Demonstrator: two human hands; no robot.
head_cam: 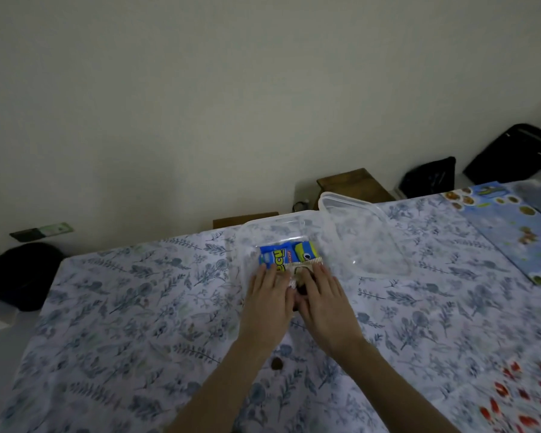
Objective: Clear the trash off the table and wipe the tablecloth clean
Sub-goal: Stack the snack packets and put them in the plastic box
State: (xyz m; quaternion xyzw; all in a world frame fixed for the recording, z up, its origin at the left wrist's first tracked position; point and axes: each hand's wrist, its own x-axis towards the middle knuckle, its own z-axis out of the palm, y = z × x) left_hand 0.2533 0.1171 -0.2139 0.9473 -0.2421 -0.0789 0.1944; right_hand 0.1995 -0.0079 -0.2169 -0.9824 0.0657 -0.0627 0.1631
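Note:
A white tablecloth (pixel 132 307) with a blue-grey leaf print covers the table. At the far middle stands a clear plastic container (pixel 278 223) holding blue snack wrappers (pixel 286 254) and a beige wrapper. Both hands rest side by side at its near edge, palms down on the trash. My left hand (pixel 267 295) lies over crumpled clear plastic. My right hand (pixel 324 292) covers a dark piece. Whether the fingers grip anything is hidden. A small brown crumb (pixel 276 364) lies on the cloth between my forearms.
A clear lid or second tub (pixel 369 239) leans to the right of the container. A blue printed sheet (pixel 512 226) lies at the far right, a red-patterned one (pixel 519 398) at the near right. Black bags (pixel 509 154) and a wooden stool (pixel 353 185) stand beyond the table; a dark round object (pixel 22 276) at left.

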